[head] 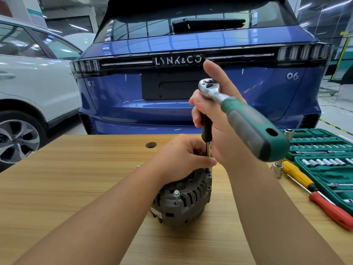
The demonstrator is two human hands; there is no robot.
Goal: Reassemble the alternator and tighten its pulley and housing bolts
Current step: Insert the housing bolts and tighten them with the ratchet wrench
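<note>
A grey alternator (pixel 188 203) stands on the wooden table (pixel 76 188). One housing bolt (pixel 176 196) sticks up from its near rim. My left hand (pixel 179 159) rests on top of the alternator and pinches the thin chrome extension bar (pixel 208 155) near its lower end, at the housing's far right edge. My right hand (pixel 215 119) grips the upper part of that bar, a black sleeve, just under the head of the ratchet wrench (pixel 238 111). The wrench's green and grey handle points toward me and to the right. The bar's tip is hidden behind my fingers.
An open green socket set case (pixel 324 159) lies at the table's right edge. Beside it are a yellow-handled screwdriver (pixel 298 175), a red-handled screwdriver (pixel 332 209) and loose sockets (pixel 277 169). A small bolt (pixel 138 166) lies left of my left hand. A blue car (pixel 172 83) stands behind the table.
</note>
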